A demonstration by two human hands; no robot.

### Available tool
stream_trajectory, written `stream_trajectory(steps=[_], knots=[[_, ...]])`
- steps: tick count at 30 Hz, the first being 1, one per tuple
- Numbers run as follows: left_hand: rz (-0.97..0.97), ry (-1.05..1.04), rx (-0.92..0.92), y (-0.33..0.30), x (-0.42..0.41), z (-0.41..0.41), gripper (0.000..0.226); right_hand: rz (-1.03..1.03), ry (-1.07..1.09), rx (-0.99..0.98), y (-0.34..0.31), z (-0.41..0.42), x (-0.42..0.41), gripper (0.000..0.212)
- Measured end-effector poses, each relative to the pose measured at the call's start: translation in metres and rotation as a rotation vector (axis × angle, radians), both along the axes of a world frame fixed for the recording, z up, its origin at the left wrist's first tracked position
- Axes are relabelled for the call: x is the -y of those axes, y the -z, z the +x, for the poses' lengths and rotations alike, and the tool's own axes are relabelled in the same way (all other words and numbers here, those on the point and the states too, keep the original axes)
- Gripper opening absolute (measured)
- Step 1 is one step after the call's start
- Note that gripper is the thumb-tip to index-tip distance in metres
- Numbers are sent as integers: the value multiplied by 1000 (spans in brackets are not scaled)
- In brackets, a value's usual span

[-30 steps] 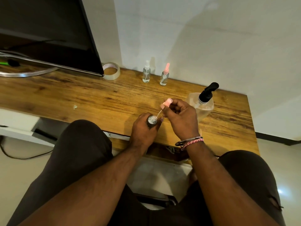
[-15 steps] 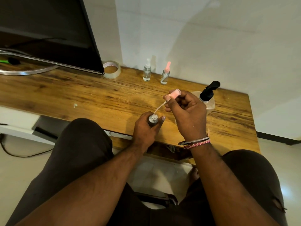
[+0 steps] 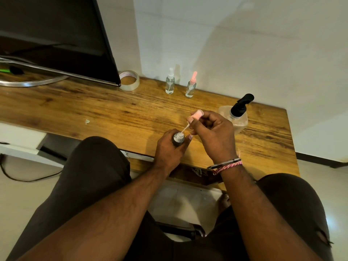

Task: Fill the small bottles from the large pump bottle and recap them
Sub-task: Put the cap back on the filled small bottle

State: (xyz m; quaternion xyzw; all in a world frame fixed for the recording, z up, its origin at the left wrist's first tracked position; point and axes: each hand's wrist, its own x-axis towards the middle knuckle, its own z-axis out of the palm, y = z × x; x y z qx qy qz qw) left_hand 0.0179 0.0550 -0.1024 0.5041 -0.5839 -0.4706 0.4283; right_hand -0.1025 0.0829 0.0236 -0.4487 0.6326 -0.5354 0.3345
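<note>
My left hand [image 3: 168, 150] grips a small clear bottle [image 3: 178, 138] upright near the table's front edge; its neck is uncovered. My right hand [image 3: 212, 134] pinches a pink spray cap [image 3: 196, 115] just above it, and the cap's white dip tube [image 3: 184, 128] slants down with its tip at the bottle's mouth. The large pump bottle [image 3: 237, 114] with a black pump stands right behind my right hand. Two capped small bottles stand at the back by the wall, one with a white cap [image 3: 170, 81], one with a pink cap [image 3: 191, 85].
The wooden table [image 3: 94, 113] runs along a white wall. A dark monitor [image 3: 56, 34] on a metal stand fills the back left, with a roll of clear tape [image 3: 129, 80] beside its corner. My knees sit below the table's front edge.
My right hand drew the pink cap and its tube up and to the right out of the bottle, then came back down, so the tube's tip is at the bottle's mouth again.
</note>
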Motion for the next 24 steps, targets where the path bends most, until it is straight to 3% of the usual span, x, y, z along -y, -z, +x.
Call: stream_trajectory(steps=[9, 14, 24], knots=[[28, 11, -5, -3, -1, 0, 20, 136, -92, 13, 18, -5, 8, 19], [34, 21, -24, -3, -3, 1, 43, 139, -162, -59, 16, -6, 7, 22], [48, 19, 27, -3, -3, 0, 26, 168, -244, -234, 18, -12, 3, 24]])
